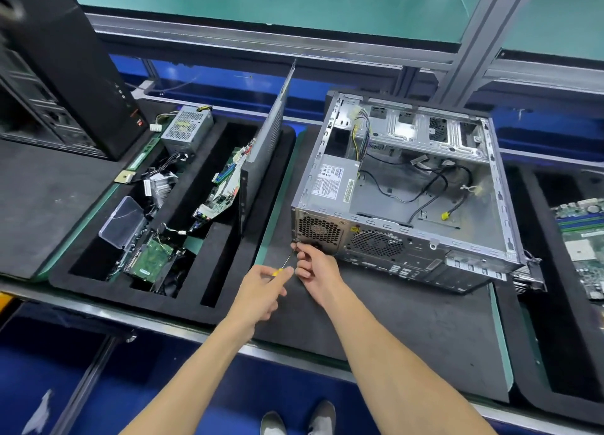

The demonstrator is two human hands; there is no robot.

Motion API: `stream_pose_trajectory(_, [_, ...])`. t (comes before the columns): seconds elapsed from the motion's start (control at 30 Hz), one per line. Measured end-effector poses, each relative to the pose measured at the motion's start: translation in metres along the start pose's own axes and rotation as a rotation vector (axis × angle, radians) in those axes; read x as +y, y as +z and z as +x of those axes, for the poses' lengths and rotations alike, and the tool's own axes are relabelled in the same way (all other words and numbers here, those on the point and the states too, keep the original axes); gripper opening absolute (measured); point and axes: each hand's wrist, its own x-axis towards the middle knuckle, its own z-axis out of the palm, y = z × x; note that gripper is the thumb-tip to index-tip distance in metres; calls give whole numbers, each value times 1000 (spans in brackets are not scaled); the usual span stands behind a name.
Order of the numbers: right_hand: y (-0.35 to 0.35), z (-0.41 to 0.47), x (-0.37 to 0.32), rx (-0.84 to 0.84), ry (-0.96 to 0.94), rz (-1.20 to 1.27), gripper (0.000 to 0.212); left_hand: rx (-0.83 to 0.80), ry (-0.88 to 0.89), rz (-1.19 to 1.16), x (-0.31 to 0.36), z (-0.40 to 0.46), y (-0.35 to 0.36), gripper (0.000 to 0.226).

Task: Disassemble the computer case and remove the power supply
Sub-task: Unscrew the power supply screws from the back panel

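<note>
An open grey computer case lies on its side on a black mat, rear panel facing me. Its power supply sits in the near left corner, with coloured wires running up from it. My left hand grips the yellow handle of a thin screwdriver, whose tip reaches the case's lower left rear corner. My right hand has curled fingers and pinches at that same corner beside the tip; what it pinches is too small to tell.
A black foam tray on the left holds a removed power supply, circuit boards, a clear plastic box and an upright side panel. A black tower stands far left. A motherboard lies at right.
</note>
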Motion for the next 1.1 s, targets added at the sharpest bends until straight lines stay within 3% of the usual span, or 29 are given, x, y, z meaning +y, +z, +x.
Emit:
stream_pose_trajectory(0.23, [-3,1,1,-12,-11,13,9,49,93,86,-8,-4,7,15])
stream_pose_trajectory(0.53, [-2,0,1,-22,-30,20,7,60,50,106,1,-7,3,21])
stream_pose_trajectory(0.77, [-1,-3,-1,-12,-27,5,9,137,191,98,-9,-7,-1,18])
stream_pose_trajectory(1.0, [1,-3,-2,-15,-8,0,8,14,-35,40,-5,-11,1,40])
stream_pose_trajectory(1.1, [0,-4,-1,-20,-20,5,8,47,-26,29,-7,-12,9,33])
